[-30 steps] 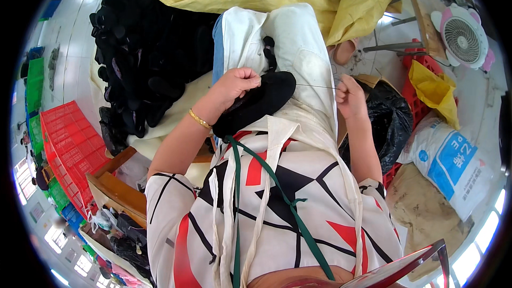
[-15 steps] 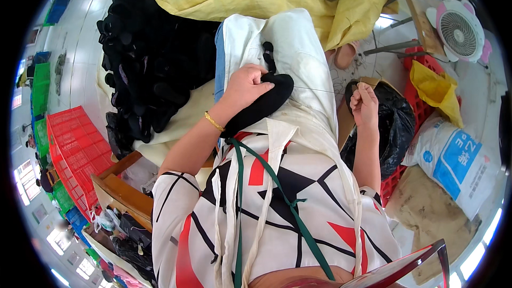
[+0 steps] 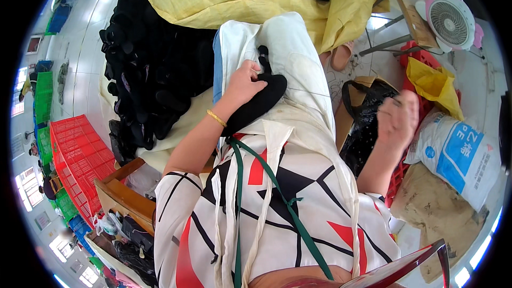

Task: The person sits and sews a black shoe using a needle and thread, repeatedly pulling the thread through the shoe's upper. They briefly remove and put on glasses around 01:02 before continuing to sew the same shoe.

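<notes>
On my lap, over the white apron (image 3: 306,37), lies a black sole-shaped cloth piece (image 3: 261,101) with a narrow black strap (image 3: 264,60) at its far end; it looks like a cloth shoe. My left hand (image 3: 244,82) pinches its upper left edge between thumb and fingers. A thin dark thread (image 3: 306,94) runs from its right edge toward my right hand (image 3: 399,117), which is raised out to the right with curled fingers, smeared by motion. Whether a needle is in those fingers is too blurred to see.
To the left is a heap of similar black pieces (image 3: 154,69), with a yellow sheet (image 3: 213,2) beyond my knees. A red crate (image 3: 80,160) and wooden drawer (image 3: 125,194) stand left. Right are a black bag (image 3: 368,112), a white sack (image 3: 453,154) and a fan (image 3: 450,18).
My right hand has swung outward to the right, away from the black piece, drawing along the thread. My left hand keeps its pinch, with its fingers slightly shifted.
</notes>
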A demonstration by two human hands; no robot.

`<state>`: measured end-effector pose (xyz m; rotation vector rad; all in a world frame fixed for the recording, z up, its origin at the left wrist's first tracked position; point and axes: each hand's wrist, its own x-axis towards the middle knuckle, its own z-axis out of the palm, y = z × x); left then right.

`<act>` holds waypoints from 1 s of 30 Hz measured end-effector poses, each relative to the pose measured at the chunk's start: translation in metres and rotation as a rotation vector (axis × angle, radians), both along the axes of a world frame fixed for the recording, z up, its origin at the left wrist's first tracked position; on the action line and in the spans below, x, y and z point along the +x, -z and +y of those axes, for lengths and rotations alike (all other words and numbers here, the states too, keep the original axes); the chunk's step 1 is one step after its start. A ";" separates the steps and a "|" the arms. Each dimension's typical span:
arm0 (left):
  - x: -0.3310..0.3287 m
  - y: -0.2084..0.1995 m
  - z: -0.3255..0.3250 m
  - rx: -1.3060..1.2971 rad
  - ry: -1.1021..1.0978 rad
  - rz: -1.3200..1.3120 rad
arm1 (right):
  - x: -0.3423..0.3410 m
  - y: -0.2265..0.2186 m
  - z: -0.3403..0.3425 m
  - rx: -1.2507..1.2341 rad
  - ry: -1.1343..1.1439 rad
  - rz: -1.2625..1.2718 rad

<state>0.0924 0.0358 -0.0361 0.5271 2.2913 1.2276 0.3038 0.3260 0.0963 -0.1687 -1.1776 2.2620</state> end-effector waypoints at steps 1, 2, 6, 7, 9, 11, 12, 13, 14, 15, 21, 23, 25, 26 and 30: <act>0.001 -0.004 0.000 -0.004 0.028 -0.024 | 0.007 -0.016 0.004 0.014 -0.092 0.152; 0.001 -0.009 0.001 -0.008 0.055 -0.048 | 0.010 -0.027 -0.001 0.123 -0.115 0.191; 0.001 -0.006 0.006 0.170 0.075 0.150 | 0.011 -0.051 -0.028 0.148 -0.397 0.270; 0.001 -0.024 0.012 0.030 0.105 0.170 | 0.010 -0.049 -0.026 0.161 -0.512 0.341; 0.005 -0.060 0.022 -0.251 0.155 0.208 | -0.010 -0.051 -0.018 0.244 -0.914 0.484; 0.014 -0.062 0.028 -0.366 0.296 0.159 | -0.032 -0.060 -0.021 0.376 -1.183 0.564; 0.017 -0.063 0.027 -0.420 0.358 0.132 | -0.031 -0.057 -0.028 0.345 -1.204 0.515; 0.015 -0.054 0.023 -0.335 0.328 0.080 | -0.031 -0.053 -0.027 0.361 -1.244 0.451; 0.011 -0.035 0.014 -0.250 0.296 0.028 | -0.031 -0.047 -0.024 0.377 -1.284 0.387; 0.008 -0.032 0.012 -0.162 0.276 -0.032 | -0.030 -0.042 -0.020 0.389 -1.315 0.311; -0.002 -0.022 -0.002 0.238 -0.128 -0.911 | -0.055 0.024 -0.047 0.784 -0.780 -0.416; -0.004 -0.020 -0.006 0.184 -0.112 -0.914 | -0.073 0.061 -0.068 1.059 -0.555 -0.309; -0.002 -0.025 -0.005 0.014 -0.010 -0.633 | -0.088 0.078 -0.087 1.164 -0.452 -0.366; 0.000 -0.027 -0.005 -0.068 0.040 -0.490 | -0.096 0.084 -0.094 1.273 -0.415 -0.385; 0.007 -0.022 -0.011 -0.037 0.226 -0.092 | -0.121 0.104 -0.106 1.604 -0.320 -0.386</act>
